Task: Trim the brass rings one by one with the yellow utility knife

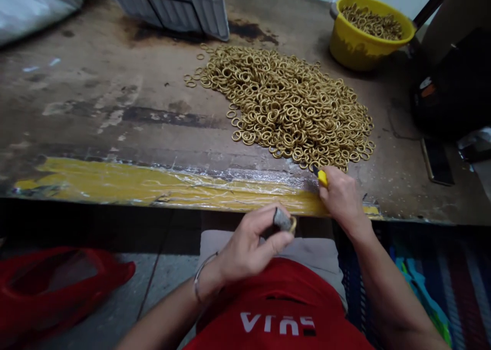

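The left hand [245,245] pinches a gold-coloured ring [293,224], long axis roughly twelve-to-six, while at its two o'clock the right hand [342,194] clasps a yellow tool [322,177], dark tip [315,169] toward eleven.

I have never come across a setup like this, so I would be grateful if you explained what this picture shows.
There is no machine here: these are a person's two bare hands, seen by a camera worn on that person's head, looking forward and down. It is the only view.

On the worn table lies a broad pile of gold-coloured rings. Behind it to the right, a yellow basin holds more. A flat dark object, perhaps a phone, lies near the right end.

The left hand pinches a single ring, with a grey cover on one finger. The right hand grips a small yellow tool; its exact kind is unclear.
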### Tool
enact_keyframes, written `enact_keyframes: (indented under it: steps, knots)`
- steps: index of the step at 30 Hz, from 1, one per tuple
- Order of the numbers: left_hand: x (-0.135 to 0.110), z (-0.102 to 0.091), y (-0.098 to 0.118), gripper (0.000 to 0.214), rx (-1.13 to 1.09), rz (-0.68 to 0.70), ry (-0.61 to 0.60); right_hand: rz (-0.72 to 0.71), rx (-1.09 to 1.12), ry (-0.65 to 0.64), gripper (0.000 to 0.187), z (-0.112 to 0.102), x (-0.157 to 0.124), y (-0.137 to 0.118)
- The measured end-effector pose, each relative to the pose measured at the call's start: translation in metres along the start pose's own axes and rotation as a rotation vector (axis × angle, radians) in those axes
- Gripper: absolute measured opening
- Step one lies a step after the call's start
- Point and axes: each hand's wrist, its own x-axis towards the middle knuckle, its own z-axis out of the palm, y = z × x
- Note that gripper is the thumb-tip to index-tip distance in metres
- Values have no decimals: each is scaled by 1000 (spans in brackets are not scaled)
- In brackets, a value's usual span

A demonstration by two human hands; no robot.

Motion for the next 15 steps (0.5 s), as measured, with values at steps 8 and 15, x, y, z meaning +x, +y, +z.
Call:
enact_keyframes:
  steps: [8,15]
  knots:
    - [19,-1,-36,27,-723,-439,192,18,-44,38,10,14,40,-4]
    - [32,-1,-36,32,-510,-507,233,174,722,-87,30,3,38,4]
